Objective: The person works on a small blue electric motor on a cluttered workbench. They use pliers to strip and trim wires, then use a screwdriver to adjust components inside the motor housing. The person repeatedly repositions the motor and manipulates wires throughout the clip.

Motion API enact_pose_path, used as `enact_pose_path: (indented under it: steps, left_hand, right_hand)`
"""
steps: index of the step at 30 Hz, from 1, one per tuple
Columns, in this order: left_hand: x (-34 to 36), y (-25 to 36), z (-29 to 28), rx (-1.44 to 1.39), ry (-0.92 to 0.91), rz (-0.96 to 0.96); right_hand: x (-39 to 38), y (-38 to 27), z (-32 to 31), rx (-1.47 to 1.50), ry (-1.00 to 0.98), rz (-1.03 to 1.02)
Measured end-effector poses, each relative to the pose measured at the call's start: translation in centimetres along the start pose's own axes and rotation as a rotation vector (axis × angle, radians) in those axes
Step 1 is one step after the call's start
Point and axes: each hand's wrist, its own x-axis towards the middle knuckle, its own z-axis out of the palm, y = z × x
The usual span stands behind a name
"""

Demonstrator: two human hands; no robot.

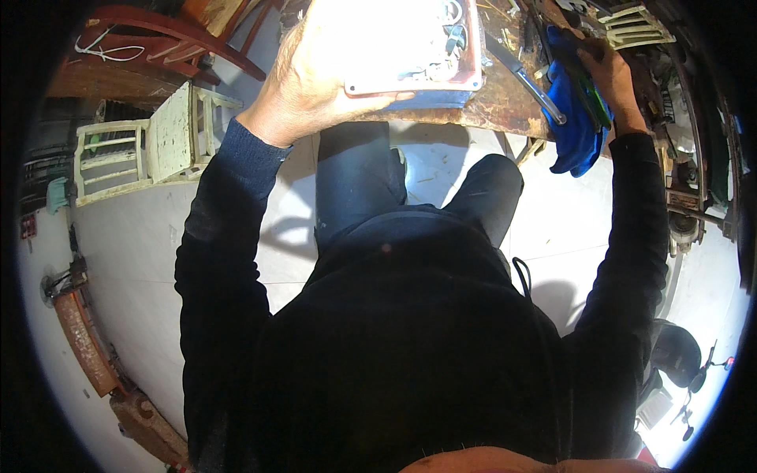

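My left hand (296,87) grips a shallow open box (414,88) at the top centre, thumb along its near side. Glare washes out most of the box, but small metal rings and fittings (455,35) show inside at its right. Beneath it is something blue, at the edge of the worn wooden table (505,112). At the upper right my right hand (613,79) has its fingers curled in beside a blue cloth (561,102) and a dark green strip. What it holds is lost in shadow. A knife-like tool (538,96) with a metal handle lies left of the cloth.
Pale, worn wooden chairs (169,138) and a red-brown chair (169,35) stand at the left. A wooden rack (637,27) and cluttered shelves (686,126) are at the right. Brown wooden pieces (85,343) lie at the lower left on the light tiled floor (142,236).
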Motion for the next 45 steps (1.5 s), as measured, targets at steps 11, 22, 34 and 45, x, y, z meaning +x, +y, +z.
enact_pose_path:
  steps: [11, 22, 34, 45]
  left_hand:
    - [3.1, 3.4, -0.8, -0.161, 0.140, -0.063]
    - [3.1, 3.6, -0.6, -0.188, 0.175, -0.073]
    - [2.9, 4.0, -0.7, -0.197, 0.207, -0.071]
    - [2.6, 4.7, -1.1, -0.194, 0.246, -0.073]
  right_hand:
    - [-1.2, -4.3, -2.4, 0.162, -0.009, -0.152]
    - [-7.4, -0.4, -6.9, -0.054, 0.097, -0.057]
    - [-14.9, -0.6, -3.2, -0.123, -0.075, 0.096]
    - [-11.2, -2.4, -5.7, -0.398, -0.193, 0.123]
